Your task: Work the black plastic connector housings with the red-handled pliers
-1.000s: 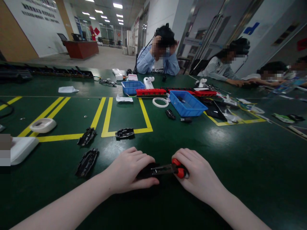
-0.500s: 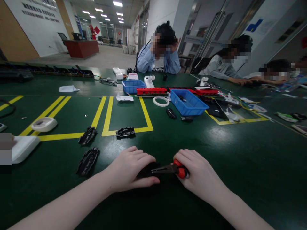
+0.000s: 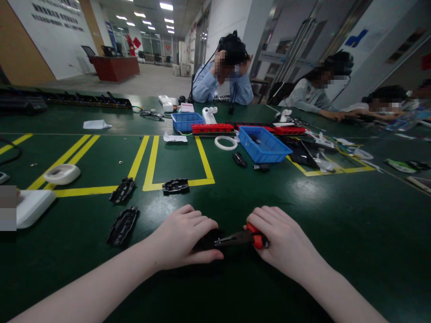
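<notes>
My left hand [image 3: 190, 235] is wrapped round a dark plastic part [image 3: 205, 240], mostly hidden under the fingers. In my right hand [image 3: 278, 233] are red-handled needle-nose pliers [image 3: 235, 238], pointing left. Their tips reach the dark part beside my left thumb, where a small shiny bit shows; I cannot tell whether the jaws grip it. Left of my left hand lie two black moulded plastic pieces, a nearer one [image 3: 123, 226] and a farther one [image 3: 123, 190]. A third black piece [image 3: 175, 185] rests across the yellow tape.
Beyond my hands stands a blue bin [image 3: 264, 146], with a small black piece [image 3: 239, 159] and a white ring [image 3: 226, 143] beside it. A white case [image 3: 33, 208] lies at the left. Red strips [image 3: 213, 128] run behind. A person [image 3: 222, 76] sits opposite, others at right.
My right hand and the pliers have shifted slightly to the right, and the pliers' tips sit a little farther right and lower. My left hand stays nearly in place.
</notes>
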Motion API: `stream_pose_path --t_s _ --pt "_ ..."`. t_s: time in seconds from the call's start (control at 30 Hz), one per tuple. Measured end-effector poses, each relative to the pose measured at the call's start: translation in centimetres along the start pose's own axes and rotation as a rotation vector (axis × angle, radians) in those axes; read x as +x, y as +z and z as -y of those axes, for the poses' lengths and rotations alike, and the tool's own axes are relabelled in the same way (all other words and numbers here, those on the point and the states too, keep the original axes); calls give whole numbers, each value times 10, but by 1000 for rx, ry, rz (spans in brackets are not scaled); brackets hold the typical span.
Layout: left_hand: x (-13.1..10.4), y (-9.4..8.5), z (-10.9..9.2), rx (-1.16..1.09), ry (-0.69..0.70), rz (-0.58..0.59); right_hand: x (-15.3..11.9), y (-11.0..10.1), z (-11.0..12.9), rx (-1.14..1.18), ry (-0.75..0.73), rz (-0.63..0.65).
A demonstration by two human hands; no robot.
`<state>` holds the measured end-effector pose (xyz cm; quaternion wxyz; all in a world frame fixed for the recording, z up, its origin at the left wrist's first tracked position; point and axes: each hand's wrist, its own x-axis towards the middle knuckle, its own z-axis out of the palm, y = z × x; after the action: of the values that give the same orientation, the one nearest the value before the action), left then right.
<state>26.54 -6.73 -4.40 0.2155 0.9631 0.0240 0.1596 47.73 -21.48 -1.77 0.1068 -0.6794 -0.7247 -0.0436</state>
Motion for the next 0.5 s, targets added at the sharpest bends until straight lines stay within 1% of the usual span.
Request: stream_pose_path --t_s 0.1,0.2,0.33,0.5 --pt "0 1 1 16 15 -5 -1 1 0 -3 -3 2" --pt "1 1 1 56 9 28 0 2 2 -38 -2 27" --pt "1 2 2 92 -48 52 1 3 2 -108 -7 44" --pt "1 1 2 54 -115 57 3 3 2 -144 -24 41"
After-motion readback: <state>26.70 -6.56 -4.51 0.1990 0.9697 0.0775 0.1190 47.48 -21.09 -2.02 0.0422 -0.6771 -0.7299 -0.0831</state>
